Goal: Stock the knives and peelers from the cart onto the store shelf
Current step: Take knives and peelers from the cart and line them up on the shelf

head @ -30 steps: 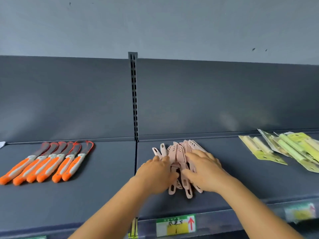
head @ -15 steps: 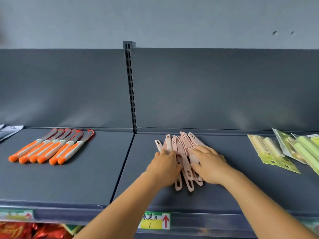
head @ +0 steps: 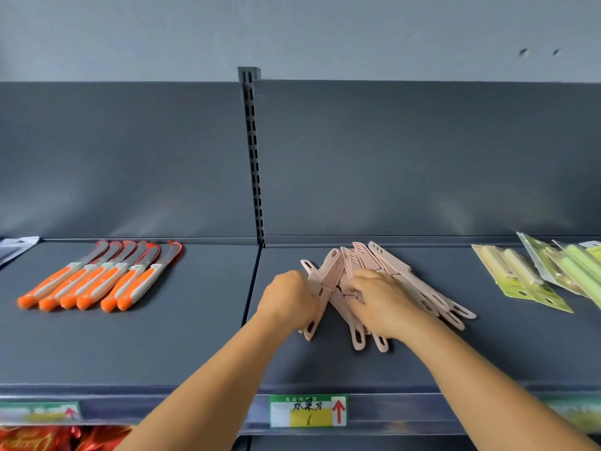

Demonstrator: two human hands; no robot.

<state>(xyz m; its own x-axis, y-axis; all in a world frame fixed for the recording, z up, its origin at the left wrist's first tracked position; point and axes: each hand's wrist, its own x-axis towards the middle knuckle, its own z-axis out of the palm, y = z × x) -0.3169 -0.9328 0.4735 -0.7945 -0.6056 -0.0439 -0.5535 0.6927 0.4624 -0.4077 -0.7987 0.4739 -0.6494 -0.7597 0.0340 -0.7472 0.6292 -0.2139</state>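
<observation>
On the grey shelf (head: 162, 346), orange-handled knives (head: 100, 278) lie at nine o'clock, the left hand (head: 287, 301) grips one pink knife (head: 325, 284), the right hand (head: 383, 304) curls over the fanned pink knives (head: 422, 291) at centre, and green packaged peelers (head: 533, 275) sit at three o'clock.

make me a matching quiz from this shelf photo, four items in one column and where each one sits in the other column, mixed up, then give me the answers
Items
1. orange-handled knives
2. pink knives
3. green packaged peelers
4. price label

Places
A. on the shelf's front edge, below the hands
B. far right of the shelf
C. left shelf section, in a neat row
D. right shelf section beside the divider, under the left hand and right hand

Pairs: 1-C, 2-D, 3-B, 4-A
</observation>
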